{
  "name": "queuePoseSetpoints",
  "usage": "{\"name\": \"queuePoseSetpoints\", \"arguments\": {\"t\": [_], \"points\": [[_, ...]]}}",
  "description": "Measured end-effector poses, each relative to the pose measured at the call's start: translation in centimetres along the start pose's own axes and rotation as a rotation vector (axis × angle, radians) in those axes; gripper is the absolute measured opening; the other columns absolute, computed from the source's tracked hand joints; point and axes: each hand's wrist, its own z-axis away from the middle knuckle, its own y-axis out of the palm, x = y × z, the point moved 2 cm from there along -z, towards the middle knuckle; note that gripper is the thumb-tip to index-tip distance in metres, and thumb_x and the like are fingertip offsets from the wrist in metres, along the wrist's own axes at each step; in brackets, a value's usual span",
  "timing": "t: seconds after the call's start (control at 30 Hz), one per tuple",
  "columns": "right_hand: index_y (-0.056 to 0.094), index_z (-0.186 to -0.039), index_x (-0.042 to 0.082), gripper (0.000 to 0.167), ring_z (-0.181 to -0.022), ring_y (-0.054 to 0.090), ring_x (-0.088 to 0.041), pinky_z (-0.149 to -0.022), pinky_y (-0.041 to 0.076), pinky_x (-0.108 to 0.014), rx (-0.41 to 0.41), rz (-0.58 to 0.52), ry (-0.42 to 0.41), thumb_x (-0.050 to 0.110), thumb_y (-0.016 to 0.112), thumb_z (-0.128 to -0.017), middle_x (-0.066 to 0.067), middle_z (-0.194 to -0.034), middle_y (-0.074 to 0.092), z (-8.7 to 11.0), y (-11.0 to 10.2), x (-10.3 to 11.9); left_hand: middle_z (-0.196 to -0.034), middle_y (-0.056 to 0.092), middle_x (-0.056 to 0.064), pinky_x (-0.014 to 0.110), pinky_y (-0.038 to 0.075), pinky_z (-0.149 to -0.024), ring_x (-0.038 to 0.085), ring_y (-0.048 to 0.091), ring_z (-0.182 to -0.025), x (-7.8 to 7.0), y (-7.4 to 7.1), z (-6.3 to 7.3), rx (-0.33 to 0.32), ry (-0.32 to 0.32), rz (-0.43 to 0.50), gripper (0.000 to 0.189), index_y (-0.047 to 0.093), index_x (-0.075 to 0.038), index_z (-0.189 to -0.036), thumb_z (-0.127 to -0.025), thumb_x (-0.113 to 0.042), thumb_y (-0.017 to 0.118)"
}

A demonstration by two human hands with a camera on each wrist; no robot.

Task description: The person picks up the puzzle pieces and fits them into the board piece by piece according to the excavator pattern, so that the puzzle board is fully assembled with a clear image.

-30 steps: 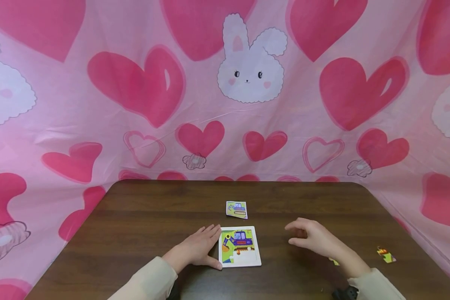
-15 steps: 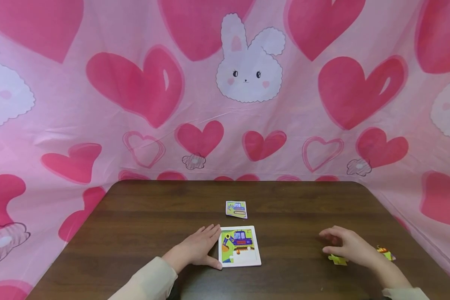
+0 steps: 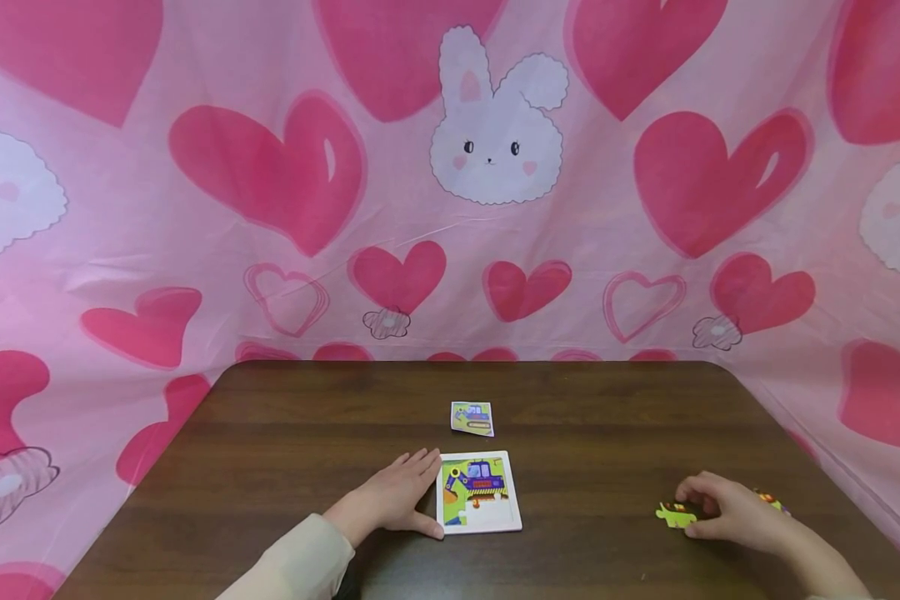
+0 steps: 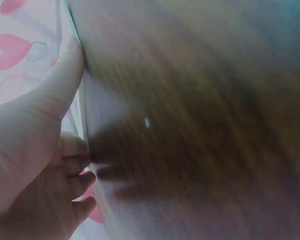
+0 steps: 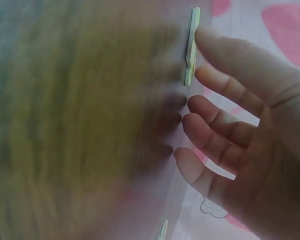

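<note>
In the head view, a white-framed jigsaw puzzle board (image 3: 489,518) with an excavator picture lies on the table, its lower right part showing bare white. My left hand (image 3: 390,497) rests flat against the board's left edge, thumb at the near corner. Over on the right, my right hand (image 3: 735,515) is down at a green puzzle piece (image 3: 673,518). Its thumb and index fingertips are at the piece's edge, and the other fingers are loosely bent. The right wrist view shows this piece (image 5: 191,47) edge-on, flat on the table beside the thumb and index finger.
Another puzzle piece (image 3: 771,501) lies farther right, partly hidden behind the right hand. A small picture card (image 3: 472,418) of the excavator lies beyond the board on the brown table (image 3: 330,408). A pink heart-print cloth (image 3: 405,217) hangs behind.
My right hand has moved right and down from near the board to the green puzzle piece. The left hand and the board have stayed in place.
</note>
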Motion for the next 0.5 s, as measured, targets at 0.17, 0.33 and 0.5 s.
{"name": "queuePoseSetpoints", "arguments": {"t": [0.17,0.33,0.5], "points": [[0.053,-0.088,0.020,0.036,-0.067,0.042,0.000,-0.051,0.034,-0.022,-0.006,-0.002,-0.012,0.011,0.080,-0.066,0.013,-0.079,0.045,0.29,-0.08,0.03,-0.147,0.029,0.012,0.042,0.021,-0.107,0.027,0.023,-0.134,0.14,0.19,-0.08,-0.002,-0.003,-0.009,0.097,0.035,-0.002,-0.141,-0.072,-0.064,0.062],[0.053,-0.086,0.020,0.037,-0.067,0.042,-0.001,-0.050,0.033,-0.022,-0.009,-0.016,-0.023,0.008,0.080,-0.065,0.013,-0.078,0.044,0.24,-0.02,0.02,-0.147,0.029,0.012,0.042,0.021,-0.107,0.028,0.024,-0.134,0.16,0.15,-0.07,-0.001,0.000,-0.006,0.097,0.035,-0.001,-0.140,-0.072,-0.063,0.062],[0.053,-0.085,0.019,0.036,-0.066,0.042,-0.001,-0.050,0.033,-0.022,0.003,-0.024,-0.033,0.007,0.080,-0.065,0.013,-0.078,0.044,0.04,0.14,-0.18,-0.146,0.029,0.013,0.043,0.021,-0.107,0.028,0.024,-0.134,0.00,0.01,0.06,-0.001,0.001,0.003,0.097,0.035,0.000,-0.140,-0.071,-0.063,0.063]]}}
